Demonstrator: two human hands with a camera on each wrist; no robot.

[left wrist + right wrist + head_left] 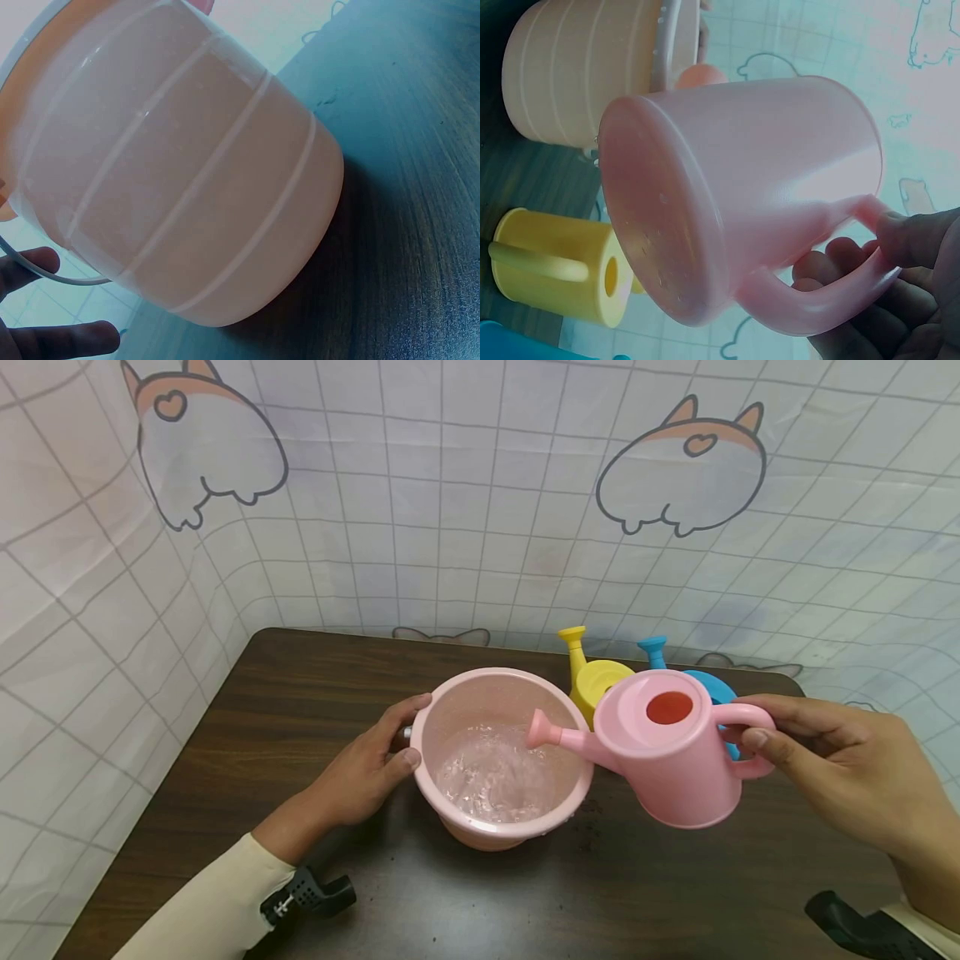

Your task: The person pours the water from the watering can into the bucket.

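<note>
My right hand (pixel 862 760) grips the handle of a pink watering can (pixel 682 785), thumb on top and fingers curled through the loop. Held off the table, the can has its rose-tipped spout over the right rim of a pale pink bucket (pixel 498 831). Rippled water (pixel 498 777) shows inside the bucket. On the bucket's left, my left hand (pixel 360 768) has its forefinger and thumb resting at the rim. Two straight fingers (pixel 67 341) appear beside the bucket's thin wire handle (pixel 56 277) in the left wrist view.
Behind the pink can stand a yellow watering can (pixel 603 677) and a blue watering can (pixel 654 652), both partly hidden. They are near the back edge of the dark wooden table (pixel 315 685). A white gridded cloth (pixel 465 527) with cartoon animals hangs behind.
</note>
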